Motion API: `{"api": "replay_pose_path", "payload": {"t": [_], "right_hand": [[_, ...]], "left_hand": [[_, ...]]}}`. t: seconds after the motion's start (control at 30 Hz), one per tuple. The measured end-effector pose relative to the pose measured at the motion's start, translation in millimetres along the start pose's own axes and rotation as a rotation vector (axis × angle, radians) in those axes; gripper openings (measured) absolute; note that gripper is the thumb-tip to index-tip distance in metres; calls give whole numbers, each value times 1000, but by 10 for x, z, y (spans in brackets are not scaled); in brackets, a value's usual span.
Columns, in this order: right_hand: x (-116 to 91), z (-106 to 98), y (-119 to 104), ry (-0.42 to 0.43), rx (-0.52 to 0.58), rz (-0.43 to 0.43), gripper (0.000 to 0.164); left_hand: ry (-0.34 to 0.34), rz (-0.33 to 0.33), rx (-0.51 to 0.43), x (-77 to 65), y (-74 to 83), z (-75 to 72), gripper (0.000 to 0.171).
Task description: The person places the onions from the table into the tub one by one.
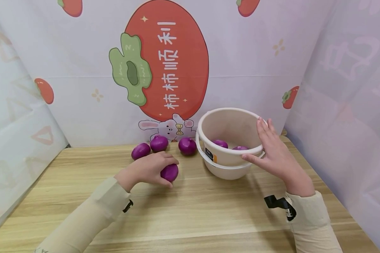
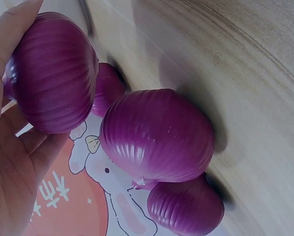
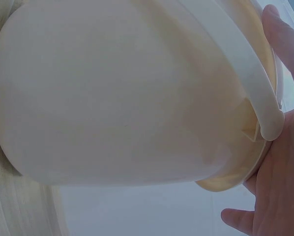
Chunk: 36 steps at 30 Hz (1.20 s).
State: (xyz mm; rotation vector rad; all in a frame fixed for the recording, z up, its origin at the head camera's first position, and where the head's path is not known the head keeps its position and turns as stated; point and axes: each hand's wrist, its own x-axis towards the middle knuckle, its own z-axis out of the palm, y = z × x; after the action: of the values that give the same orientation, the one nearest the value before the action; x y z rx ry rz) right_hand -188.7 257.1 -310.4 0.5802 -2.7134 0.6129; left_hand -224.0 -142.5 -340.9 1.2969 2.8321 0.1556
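Observation:
My left hand [image 1: 147,168] holds a purple onion [image 1: 170,172], thumb on the near side and fingers over the far side. In the left wrist view the held onion [image 2: 56,73] is close to the camera, with more onions [image 2: 157,137] beyond it. My right hand [image 1: 277,156] lies at the right rim of a white bucket [image 1: 231,172], its fingers extended and the thumb touching the front rim. Two onions show inside the bucket, one on the left [image 1: 220,143] and one on the right [image 1: 240,148]. The bucket's handle [image 3: 245,73] hangs down along its outside.
Behind the left hand, two onions sit side by side, one at left [image 1: 140,151] and one beside it [image 1: 159,143]. Another onion [image 1: 187,146] stands just left of the bucket. A printed cloth [image 1: 92,52] closes off the back of the wooden table [image 1: 190,218].

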Motion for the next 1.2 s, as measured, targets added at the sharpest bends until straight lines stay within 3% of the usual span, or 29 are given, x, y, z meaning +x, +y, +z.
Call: {"api": "replay_pose_path", "payload": {"t": [0.53,1.2], "right_hand": [[-1,-19,-22,4,-1,-6,112],[-1,-10,-21,6,6,-12,112]], "left_hand": [[50,0,27,-91,10,-113,63],[89,0,74,-139,76,-343,67]]}}
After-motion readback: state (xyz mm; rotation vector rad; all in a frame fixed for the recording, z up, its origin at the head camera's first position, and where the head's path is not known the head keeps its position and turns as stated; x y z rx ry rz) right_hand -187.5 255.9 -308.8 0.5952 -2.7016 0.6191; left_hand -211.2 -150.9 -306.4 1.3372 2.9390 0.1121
